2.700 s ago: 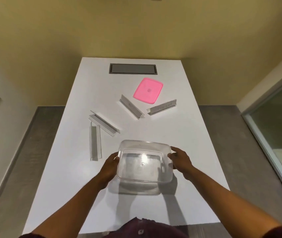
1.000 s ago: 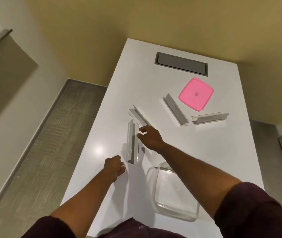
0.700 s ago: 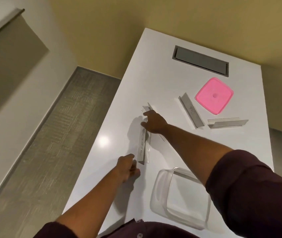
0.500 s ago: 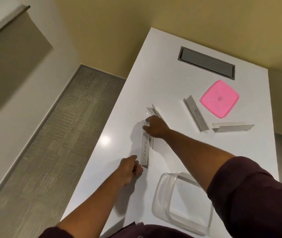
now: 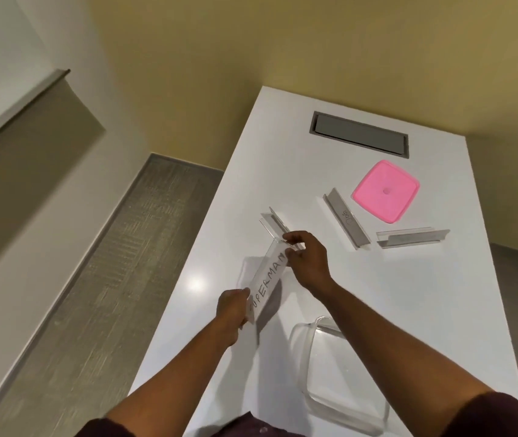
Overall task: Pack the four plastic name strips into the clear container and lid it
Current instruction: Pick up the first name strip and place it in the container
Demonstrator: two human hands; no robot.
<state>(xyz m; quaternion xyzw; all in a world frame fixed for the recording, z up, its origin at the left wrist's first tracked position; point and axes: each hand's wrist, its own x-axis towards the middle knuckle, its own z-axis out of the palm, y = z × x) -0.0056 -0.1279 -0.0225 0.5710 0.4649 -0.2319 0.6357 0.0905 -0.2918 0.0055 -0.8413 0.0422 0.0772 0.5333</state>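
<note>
A plastic name strip (image 5: 267, 283) with handwritten letters is lifted off the white table (image 5: 440, 294). My left hand (image 5: 232, 310) pinches its near end and my right hand (image 5: 306, 260) pinches its far end. A second strip (image 5: 273, 223) lies just beyond my right hand. Two more strips lie further right, one angled (image 5: 346, 219) and one nearly level (image 5: 412, 237). The pink lid (image 5: 385, 190) lies flat behind them. The clear container (image 5: 306, 351) sits empty near the table's front edge, partly hidden by my right forearm.
A grey recessed cable hatch (image 5: 358, 134) is set into the table's far end. The table's left edge (image 5: 188, 279) drops to grey floor (image 5: 93, 294). A yellow wall stands behind the table.
Both hands left the container and reached left to a strip lying on the table. They have now taken its two ends and raised it, turning its lettered face up.
</note>
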